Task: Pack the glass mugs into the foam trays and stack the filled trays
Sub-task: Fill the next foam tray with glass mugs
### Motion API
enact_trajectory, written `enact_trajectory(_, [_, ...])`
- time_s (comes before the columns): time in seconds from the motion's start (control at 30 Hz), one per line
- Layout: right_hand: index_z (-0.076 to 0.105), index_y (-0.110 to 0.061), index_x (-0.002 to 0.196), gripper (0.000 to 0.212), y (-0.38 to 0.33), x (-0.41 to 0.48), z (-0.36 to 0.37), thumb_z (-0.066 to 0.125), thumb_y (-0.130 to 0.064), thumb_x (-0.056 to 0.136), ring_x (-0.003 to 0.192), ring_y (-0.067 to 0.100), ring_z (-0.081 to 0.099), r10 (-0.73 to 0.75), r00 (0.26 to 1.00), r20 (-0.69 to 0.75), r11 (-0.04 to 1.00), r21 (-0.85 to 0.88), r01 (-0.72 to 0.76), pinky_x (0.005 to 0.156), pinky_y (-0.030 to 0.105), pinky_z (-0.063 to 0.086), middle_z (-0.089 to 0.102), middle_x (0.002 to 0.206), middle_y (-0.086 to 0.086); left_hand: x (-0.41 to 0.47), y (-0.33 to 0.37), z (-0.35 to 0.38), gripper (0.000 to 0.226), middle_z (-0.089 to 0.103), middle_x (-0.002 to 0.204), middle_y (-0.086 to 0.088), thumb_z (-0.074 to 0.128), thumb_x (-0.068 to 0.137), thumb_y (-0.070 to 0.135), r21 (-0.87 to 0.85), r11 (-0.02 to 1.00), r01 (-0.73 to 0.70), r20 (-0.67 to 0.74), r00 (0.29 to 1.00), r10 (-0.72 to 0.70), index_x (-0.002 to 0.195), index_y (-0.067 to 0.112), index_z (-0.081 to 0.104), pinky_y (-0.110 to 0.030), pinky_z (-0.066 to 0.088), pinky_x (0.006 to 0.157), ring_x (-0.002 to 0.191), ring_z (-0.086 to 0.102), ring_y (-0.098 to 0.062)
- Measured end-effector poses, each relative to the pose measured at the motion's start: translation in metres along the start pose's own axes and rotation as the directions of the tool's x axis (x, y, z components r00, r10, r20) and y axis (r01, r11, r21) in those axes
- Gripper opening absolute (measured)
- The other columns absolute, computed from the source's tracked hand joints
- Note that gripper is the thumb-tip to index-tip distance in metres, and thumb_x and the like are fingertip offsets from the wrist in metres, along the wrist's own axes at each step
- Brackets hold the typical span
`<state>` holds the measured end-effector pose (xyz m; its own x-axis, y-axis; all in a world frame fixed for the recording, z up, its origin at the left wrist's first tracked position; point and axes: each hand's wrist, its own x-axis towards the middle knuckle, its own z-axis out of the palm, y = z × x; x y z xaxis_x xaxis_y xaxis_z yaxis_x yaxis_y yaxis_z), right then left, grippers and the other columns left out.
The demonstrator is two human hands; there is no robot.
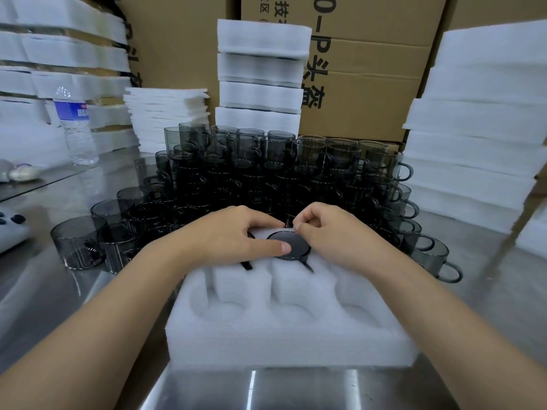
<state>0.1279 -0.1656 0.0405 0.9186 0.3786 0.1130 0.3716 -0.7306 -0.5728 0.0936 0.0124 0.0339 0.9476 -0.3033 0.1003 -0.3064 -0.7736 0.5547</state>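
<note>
Mug of smoky grey glass [288, 245] sits upside down in the middle far pocket of the white foam tray [281, 335], flat round base up, handle slotted towards the person. Left hand [225, 235] lies over the far-left pocket, thumb and forefinger curled round the mug's left edge. A 2nd dark handle [245, 265] pokes out beneath that hand. Right hand [331, 235] is bunched at the mug's far edge, fingers curled; whether it pinches anything, I cannot tell. The 3 near pockets hold nothing. The tray rests on the steel table [74, 291], just in front of a stacked heap of grey glass mugs [266, 173]. Behind them are white foam stacks [260, 69], brown cardboard boxes [370, 84], and at left a clear plastic water bottle [75, 128].
</note>
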Motion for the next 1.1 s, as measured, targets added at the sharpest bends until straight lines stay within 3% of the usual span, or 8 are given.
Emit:
enact_trajectory(0.33, [0.056, -0.035, 0.080, 0.017, 0.001, 0.000, -0.001, 0.049, -0.028, 0.094, 0.091, 0.012, 0.059, -0.025, 1.000, 0.013, 0.999, -0.022, 0.025, 0.097, 0.042, 0.042, 0.062, 0.083, -0.014, -0.003, 0.004, -0.001, 0.024, 0.065, 0.102, 0.035, 0.058, 0.066, 0.067, -0.018, 1.000, 0.018, 0.009, 1.000, -0.018, 0.084, 0.079, 0.049, -0.028, 0.054, 0.087, 0.091, 0.065, 0.004])
enact_trajectory(0.63, [0.058, -0.035, 0.081, 0.015, 0.001, 0.001, -0.001, 0.050, -0.029, 0.093, 0.090, 0.011, 0.059, -0.044, 0.999, 0.014, 0.998, -0.037, 0.045, 0.093, 0.040, 0.045, 0.062, 0.083, -0.016, -0.003, 0.003, -0.002, 0.025, 0.065, 0.105, 0.035, 0.056, 0.065, 0.070, 0.000, 1.000, 0.024, 0.014, 1.000, -0.024, 0.088, 0.079, 0.048, -0.026, 0.053, 0.088, 0.092, 0.064, 0.007])
enact_trajectory(0.77, [0.058, -0.036, 0.079, 0.016, 0.005, 0.003, 0.000, 0.051, -0.030, 0.093, 0.087, 0.009, 0.059, -0.052, 0.999, 0.006, 0.998, -0.039, 0.052, 0.090, 0.036, 0.046, 0.062, 0.082, -0.016, -0.003, 0.002, -0.002, 0.032, 0.067, 0.100, 0.032, 0.055, 0.063, 0.073, 0.006, 0.999, 0.047, 0.001, 0.999, -0.047, 0.095, 0.070, 0.055, -0.023, 0.054, 0.079, 0.085, 0.065, 0.006])
enact_trajectory(0.83, [0.058, -0.036, 0.079, 0.017, 0.005, 0.004, 0.000, 0.051, -0.030, 0.093, 0.084, 0.007, 0.059, -0.058, 0.998, 0.001, 0.997, -0.044, 0.058, 0.084, 0.033, 0.047, 0.063, 0.081, -0.016, -0.005, 0.004, -0.002, 0.038, 0.069, 0.098, 0.026, 0.057, 0.067, 0.072, 0.043, 0.995, 0.092, -0.054, 0.994, -0.090, 0.101, 0.058, 0.061, -0.027, 0.055, 0.079, 0.083, 0.066, 0.004])
enact_trajectory(0.9, [0.058, -0.037, 0.079, 0.017, 0.006, 0.004, 0.000, 0.051, -0.030, 0.093, 0.082, 0.007, 0.059, -0.061, 0.998, -0.002, 0.997, -0.053, 0.061, 0.079, 0.030, 0.047, 0.062, 0.081, -0.017, -0.005, 0.006, -0.003, 0.039, 0.068, 0.101, 0.023, 0.056, 0.074, 0.068, 0.216, 0.966, 0.140, -0.176, 0.979, -0.103, 0.105, 0.047, 0.066, -0.032, 0.053, 0.083, 0.093, 0.063, -0.001])
enact_trajectory(1.0, [0.059, -0.037, 0.080, 0.016, 0.007, 0.003, 0.000, 0.051, -0.033, 0.094, 0.081, 0.004, 0.058, -0.066, 0.998, -0.002, 0.997, -0.049, 0.066, 0.075, 0.027, 0.046, 0.063, 0.082, -0.018, -0.012, 0.013, -0.017, 0.022, 0.068, 0.100, 0.016, 0.055, 0.088, 0.051, 0.428, 0.850, 0.306, -0.412, 0.903, -0.118, 0.099, 0.038, 0.069, -0.030, 0.050, 0.075, 0.095, 0.061, -0.013])
enact_trajectory(1.1, [0.058, -0.037, 0.080, 0.016, 0.007, 0.003, 0.000, 0.051, -0.033, 0.094, 0.083, 0.005, 0.059, -0.069, 0.998, 0.004, 0.996, -0.051, 0.070, 0.077, 0.028, 0.047, 0.063, 0.083, -0.017, -0.030, 0.005, -0.047, 0.014, 0.070, 0.092, 0.000, 0.056, 0.090, 0.022, 0.403, 0.722, 0.563, -0.479, 0.801, -0.358, 0.089, 0.023, 0.070, -0.037, 0.055, 0.077, 0.086, 0.064, -0.025])
